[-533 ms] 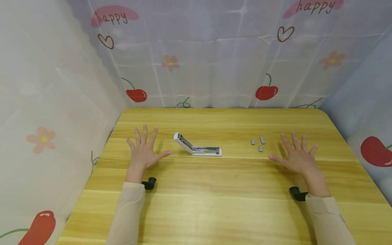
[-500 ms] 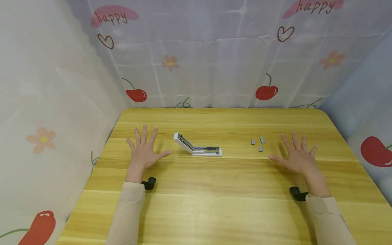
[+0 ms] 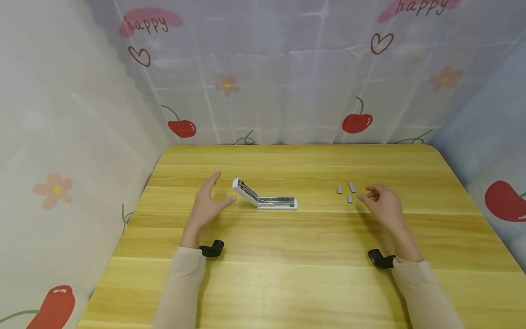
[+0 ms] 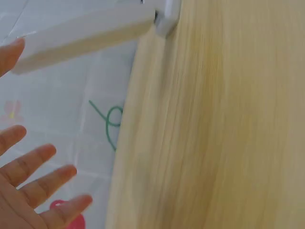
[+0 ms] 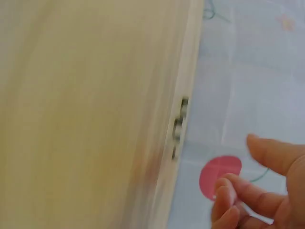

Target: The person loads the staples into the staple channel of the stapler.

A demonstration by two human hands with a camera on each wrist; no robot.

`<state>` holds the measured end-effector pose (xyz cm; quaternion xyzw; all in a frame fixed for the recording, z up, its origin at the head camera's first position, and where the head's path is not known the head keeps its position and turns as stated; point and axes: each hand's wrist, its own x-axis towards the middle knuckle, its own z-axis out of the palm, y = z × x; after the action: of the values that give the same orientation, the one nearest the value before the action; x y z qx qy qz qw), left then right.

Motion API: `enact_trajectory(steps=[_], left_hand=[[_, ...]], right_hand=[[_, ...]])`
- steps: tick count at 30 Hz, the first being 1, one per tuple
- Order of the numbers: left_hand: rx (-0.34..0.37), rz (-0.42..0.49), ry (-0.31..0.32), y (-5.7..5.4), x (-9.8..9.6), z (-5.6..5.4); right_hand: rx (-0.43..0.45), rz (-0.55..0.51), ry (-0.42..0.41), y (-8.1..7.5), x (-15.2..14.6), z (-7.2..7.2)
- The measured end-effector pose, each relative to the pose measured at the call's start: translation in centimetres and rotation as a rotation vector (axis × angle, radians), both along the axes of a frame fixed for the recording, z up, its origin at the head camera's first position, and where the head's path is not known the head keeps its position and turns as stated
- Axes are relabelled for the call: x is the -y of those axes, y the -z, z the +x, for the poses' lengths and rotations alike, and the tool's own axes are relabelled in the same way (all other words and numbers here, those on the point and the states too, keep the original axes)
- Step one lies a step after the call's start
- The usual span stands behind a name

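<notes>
beige sleeves [image 3: 179, 288] are showing nearest; l hand [image 3: 207, 205] is hovering wide, empty; r hand [image 3: 384, 205] is hovering w/ fingers loosely bent, holding nothing. white stapler [image 3: 277, 206] is lying hinged apart on worktop [image 3: 283, 256], btwn both hands. 3 grey staple strips [image 3: 351, 188] are resting nr r hand. cherry-print curtain [image 3: 279, 100] is hanging behind.
</notes>
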<state>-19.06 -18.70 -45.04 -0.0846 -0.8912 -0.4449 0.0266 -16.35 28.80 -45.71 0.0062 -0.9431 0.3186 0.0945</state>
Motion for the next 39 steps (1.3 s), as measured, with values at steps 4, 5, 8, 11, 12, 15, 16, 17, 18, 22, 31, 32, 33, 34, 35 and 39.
enact_trajectory(steps=[4, 5, 8, 11, 12, 15, 16, 17, 18, 22, 31, 32, 33, 34, 35, 39], left_hand=[[0.013, 0.359, 0.02, 0.3, -1.3, -0.4], [0.014, 0.423, 0.021, 0.4, -1.5, -0.4], [0.016, 0.555, 0.014, 0.7, -2.2, -0.6], [0.012, 0.622, -0.005, 1.1, -2.6, -0.6], [0.009, 0.636, -0.014, 1.2, -2.7, -0.6], [-0.007, 0.658, -0.029, 1.4, -2.9, -0.7], [-0.014, 0.662, -0.027, 1.5, -3.0, -0.7], [-0.018, 0.666, -0.024, 1.5, -3.0, -0.7], [-0.02, 0.669, -0.021, 1.5, -3.1, -0.7], [-0.024, 0.686, -0.006, 1.6, -3.2, -0.8], [-0.011, 0.688, -0.012, 1.7, -3.3, -1.0], [-0.014, 0.69, -0.011, 1.7, -3.2, -1.0], [-0.017, 0.691, -0.009, 1.7, -3.2, -1.0], [-0.02, 0.691, -0.007, 1.7, -3.2, -1.0], [-0.023, 0.692, -0.005, 1.7, -3.2, -1.0], [-0.026, 0.696, 0.0, 1.7, -3.2, -0.9]], right_hand=[[0.133, -0.069, 0.031, 0.4, 1.2, -0.7], [0.16, -0.075, 0.035, 0.6, 1.4, -0.8], [0.231, -0.085, 0.052, 1.2, 1.8, -1.0], [0.263, -0.077, 0.08, 1.9, 2.1, -1.0], [0.263, -0.072, 0.092, 2.1, 2.2, -1.0], [0.24, -0.057, 0.129, 2.5, 2.5, -1.0], [0.232, -0.053, 0.141, 2.5, 2.5, -1.0], [0.225, -0.048, 0.154, 2.6, 2.6, -1.0], [0.218, -0.044, 0.163, 2.7, 2.6, -1.0], [0.188, -0.033, 0.187, 2.8, 2.7, -1.0], [0.102, -0.019, 0.215, 3.3, 2.8, -1.0], [0.096, -0.019, 0.22, 3.4, 2.8, -1.0], [0.087, -0.022, 0.225, 3.5, 2.8, -1.0], [0.076, -0.025, 0.233, 3.5, 2.8, -1.0], [0.063, -0.032, 0.242, 3.6, 2.8, -1.0], [-0.004, -0.071, 0.278, 4.2, 2.9, -1.1]])
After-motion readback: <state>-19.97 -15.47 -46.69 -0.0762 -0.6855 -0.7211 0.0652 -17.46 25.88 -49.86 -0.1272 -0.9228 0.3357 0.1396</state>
